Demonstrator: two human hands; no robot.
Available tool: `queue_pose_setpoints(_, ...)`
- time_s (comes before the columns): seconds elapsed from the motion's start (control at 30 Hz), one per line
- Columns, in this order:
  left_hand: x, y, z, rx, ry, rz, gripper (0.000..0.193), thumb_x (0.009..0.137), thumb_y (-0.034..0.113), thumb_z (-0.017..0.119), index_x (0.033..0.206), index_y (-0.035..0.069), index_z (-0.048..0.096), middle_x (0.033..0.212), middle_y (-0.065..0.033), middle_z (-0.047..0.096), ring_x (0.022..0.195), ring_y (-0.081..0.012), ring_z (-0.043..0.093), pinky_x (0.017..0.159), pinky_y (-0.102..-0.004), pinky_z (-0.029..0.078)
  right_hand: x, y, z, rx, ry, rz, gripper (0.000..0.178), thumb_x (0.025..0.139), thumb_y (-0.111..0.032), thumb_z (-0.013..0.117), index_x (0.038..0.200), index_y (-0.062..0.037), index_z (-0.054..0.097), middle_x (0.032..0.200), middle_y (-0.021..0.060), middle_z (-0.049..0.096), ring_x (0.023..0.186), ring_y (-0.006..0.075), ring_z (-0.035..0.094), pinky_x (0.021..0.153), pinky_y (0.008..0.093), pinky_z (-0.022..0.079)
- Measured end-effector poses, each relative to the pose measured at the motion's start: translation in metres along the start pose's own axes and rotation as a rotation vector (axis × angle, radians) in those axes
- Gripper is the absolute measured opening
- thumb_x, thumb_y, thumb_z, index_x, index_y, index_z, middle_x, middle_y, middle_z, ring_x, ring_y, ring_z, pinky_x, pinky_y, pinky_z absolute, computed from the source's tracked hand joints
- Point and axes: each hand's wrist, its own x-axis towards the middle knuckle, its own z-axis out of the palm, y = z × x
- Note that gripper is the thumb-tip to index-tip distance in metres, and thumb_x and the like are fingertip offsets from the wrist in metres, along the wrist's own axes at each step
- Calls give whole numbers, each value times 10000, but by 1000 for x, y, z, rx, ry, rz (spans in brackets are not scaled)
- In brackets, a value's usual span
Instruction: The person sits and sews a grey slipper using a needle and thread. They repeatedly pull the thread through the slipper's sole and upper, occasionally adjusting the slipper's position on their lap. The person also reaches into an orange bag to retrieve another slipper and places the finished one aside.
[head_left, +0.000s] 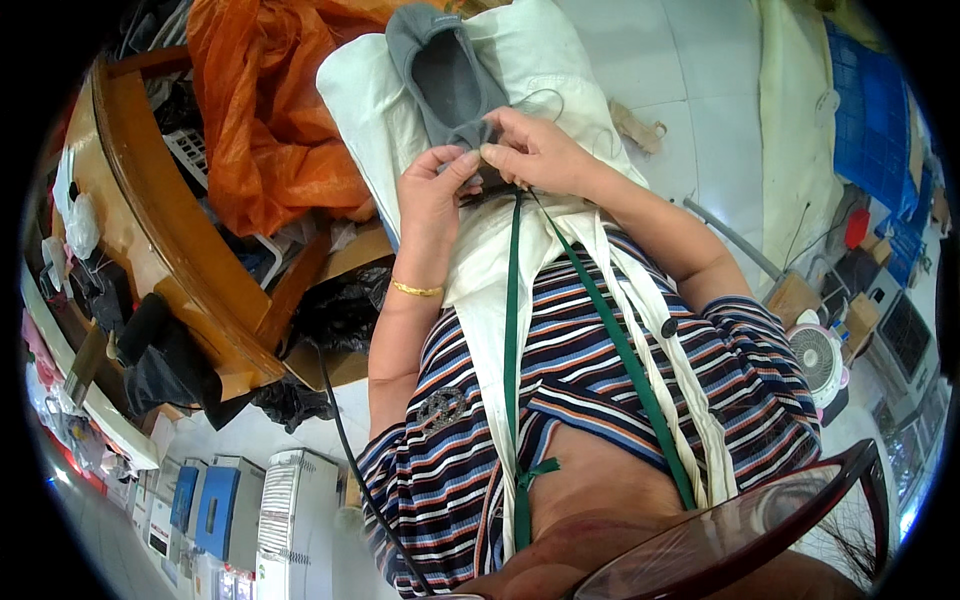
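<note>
A grey fabric shoe upper (pixel 445 85) lies on white cloth (pixel 555 60) over my lap, its dark opening facing up. My left hand (pixel 430 205) is closed at its near end, thumb and forefinger pinched on the edge. Against it, my right hand (pixel 545 158) also pinches that end, fingertips touching the left ones. A thin thread (pixel 545 95) loops out over the cloth beside my right hand. Whether a needle sits between the fingertips is too small to tell.
Left of my lap are a crumpled orange sheet (pixel 270 110) and a curved wooden furniture edge (pixel 165 220). Black plastic bags (pixel 345 305) lie near my left elbow. On the right stand a small white fan (pixel 818 360) and a metal rod (pixel 735 238). A dark cord (pixel 340 430) runs down past my left arm.
</note>
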Motion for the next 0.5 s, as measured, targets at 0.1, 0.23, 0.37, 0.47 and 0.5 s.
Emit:
queue_pose_setpoints(0.1, -2, 0, 2, 16, 3, 48, 114, 852, 28, 741, 950, 25, 682, 901, -62, 705, 751, -126, 669, 616, -256, 552, 2, -3, 3, -134, 71, -31, 363, 938, -245, 649, 1181, -3, 529, 728, 27, 584, 656, 76, 530, 573, 231, 420)
queue_pose_setpoints(0.23, -1, 2, 7, 81, 5, 46, 122, 853, 27, 739, 964, 18, 688, 893, -58, 708, 745, -119, 663, 620, -243, 544, 4, -10, 8, -158, 112, 6, 391, 940, -265, 640, 1202, -1, 517, 719, 21, 574, 647, 72, 512, 565, 222, 396)
queue_pose_setpoints(0.37, 0, 2, 13, 164, 40, 31, 102, 865, 42, 728, 956, 24, 685, 880, -45, 707, 740, -109, 651, 618, -231, 522, 11, -6, 5, 52, -6, 55, 336, 952, -239, 603, 1208, -34, 525, 717, 22, 580, 644, 64, 518, 555, 221, 417)
queue_pose_setpoints(0.47, -3, 4, 16, 193, 21, 5, 77, 885, 74, 711, 947, 49, 673, 866, -30, 696, 728, -98, 634, 623, -229, 502, 13, -25, -10, 77, -158, 223, 314, 952, -219, 587, 1221, -64, 542, 765, 36, 627, 677, 74, 573, 561, 229, 455)
queue_pose_setpoints(0.5, -8, 4, 20, 197, 17, 7, 72, 892, 88, 705, 946, 58, 667, 860, -24, 691, 723, -94, 629, 625, -229, 496, 9, -34, -18, -15, -195, 233, 313, 950, -215, 586, 1226, -68, 557, 805, 47, 658, 698, 89, 606, 572, 241, 483)
